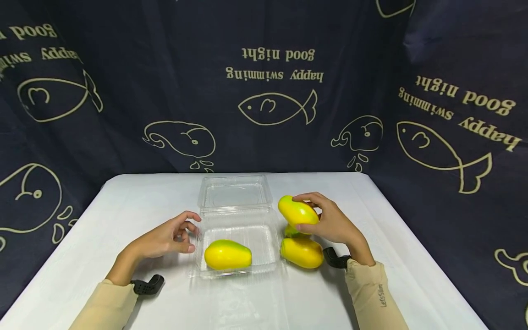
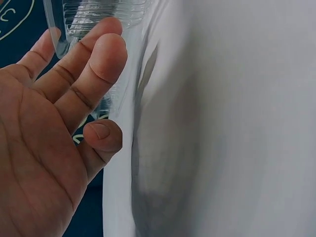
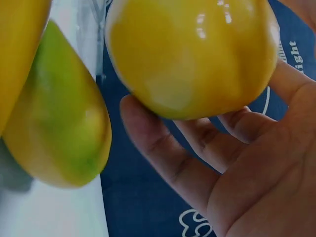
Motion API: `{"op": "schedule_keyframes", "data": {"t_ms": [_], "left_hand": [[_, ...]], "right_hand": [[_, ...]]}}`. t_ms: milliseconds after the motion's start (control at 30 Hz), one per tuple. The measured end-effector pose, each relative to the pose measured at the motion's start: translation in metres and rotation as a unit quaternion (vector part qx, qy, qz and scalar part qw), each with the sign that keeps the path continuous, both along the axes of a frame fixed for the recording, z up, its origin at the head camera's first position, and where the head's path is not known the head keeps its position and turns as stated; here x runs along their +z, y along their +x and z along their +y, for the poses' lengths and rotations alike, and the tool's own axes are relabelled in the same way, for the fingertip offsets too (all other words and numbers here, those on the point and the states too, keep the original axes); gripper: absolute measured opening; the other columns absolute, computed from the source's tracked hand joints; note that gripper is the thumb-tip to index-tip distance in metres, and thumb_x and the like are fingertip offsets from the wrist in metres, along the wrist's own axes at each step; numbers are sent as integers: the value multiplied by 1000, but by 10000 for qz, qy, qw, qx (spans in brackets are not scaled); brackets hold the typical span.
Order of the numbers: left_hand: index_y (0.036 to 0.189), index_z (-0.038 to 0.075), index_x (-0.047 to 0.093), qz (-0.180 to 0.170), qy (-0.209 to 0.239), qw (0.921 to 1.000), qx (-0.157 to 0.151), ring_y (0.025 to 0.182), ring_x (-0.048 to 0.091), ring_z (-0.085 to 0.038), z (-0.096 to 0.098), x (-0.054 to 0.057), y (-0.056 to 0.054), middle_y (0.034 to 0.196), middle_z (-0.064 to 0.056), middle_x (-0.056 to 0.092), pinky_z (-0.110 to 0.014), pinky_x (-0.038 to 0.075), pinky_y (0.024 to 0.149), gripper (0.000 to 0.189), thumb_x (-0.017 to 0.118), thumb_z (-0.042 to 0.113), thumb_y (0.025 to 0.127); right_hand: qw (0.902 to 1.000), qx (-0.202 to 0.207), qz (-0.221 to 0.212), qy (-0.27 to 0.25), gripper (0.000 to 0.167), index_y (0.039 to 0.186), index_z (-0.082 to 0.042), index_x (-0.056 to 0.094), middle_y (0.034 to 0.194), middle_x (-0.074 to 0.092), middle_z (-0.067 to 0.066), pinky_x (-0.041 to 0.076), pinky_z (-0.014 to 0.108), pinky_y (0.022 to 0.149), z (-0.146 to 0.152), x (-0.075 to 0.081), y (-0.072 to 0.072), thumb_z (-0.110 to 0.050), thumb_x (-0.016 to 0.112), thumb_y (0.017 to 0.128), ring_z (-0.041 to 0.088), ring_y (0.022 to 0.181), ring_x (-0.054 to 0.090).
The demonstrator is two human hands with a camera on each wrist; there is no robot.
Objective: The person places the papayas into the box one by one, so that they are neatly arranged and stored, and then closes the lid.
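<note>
My right hand (image 1: pixel 330 220) grips a yellow papaya (image 1: pixel 298 211), thumb on the near side and fingers over the far side. It is raised at the right of a clear plastic clamshell box (image 1: pixel 264 238). Below it, a greener papaya (image 1: pixel 291 231) is mostly hidden in the head view; the right wrist view shows more of that green-yellow papaya (image 3: pixel 64 118). Another papaya (image 1: pixel 303 253) lies nearer, beside the box. One papaya (image 1: pixel 227 255) lies inside the box's front half. My left hand (image 1: pixel 167 236), holding nothing, has loosely bent fingers at the box's left edge.
The box's lid (image 1: pixel 235 192) lies folded back behind its base. Everything rests on a white-covered table (image 1: pixel 136 201). A dark curtain (image 1: pixel 272 146) printed with fish and whales hangs behind and at the sides.
</note>
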State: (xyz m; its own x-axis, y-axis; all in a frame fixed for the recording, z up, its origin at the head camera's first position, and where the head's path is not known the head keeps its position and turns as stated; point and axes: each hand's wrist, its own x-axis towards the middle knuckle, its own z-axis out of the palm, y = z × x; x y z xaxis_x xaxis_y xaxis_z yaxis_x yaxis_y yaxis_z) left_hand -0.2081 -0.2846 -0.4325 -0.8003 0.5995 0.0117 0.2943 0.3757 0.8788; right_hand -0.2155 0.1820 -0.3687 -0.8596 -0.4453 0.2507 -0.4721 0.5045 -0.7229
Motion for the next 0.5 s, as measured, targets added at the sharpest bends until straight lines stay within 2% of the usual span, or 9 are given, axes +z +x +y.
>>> {"op": "schedule_keyframes", "data": {"t_ms": [200,500], "left_hand": [[140,3,35,88,-27,10000,-14,73,61,-22,-1,-1,-1,115,-22,58,-27,50,67,70,78,15,87],[142,4,34,51,-140,9999,25,75,61,-22,0,2,0,117,-24,59,-26,50,68,70,77,15,87]], "right_hand": [[9998,101,-117,-102,61,132,-28,60,133,58,-3,55,36,80,-12,-1,-6,-26,87,78,28,110,56],[9990,367,149,-189,62,134,-27,60,135,57,-4,53,40,84,-40,5,-12,-22,87,78,23,110,56]]}}
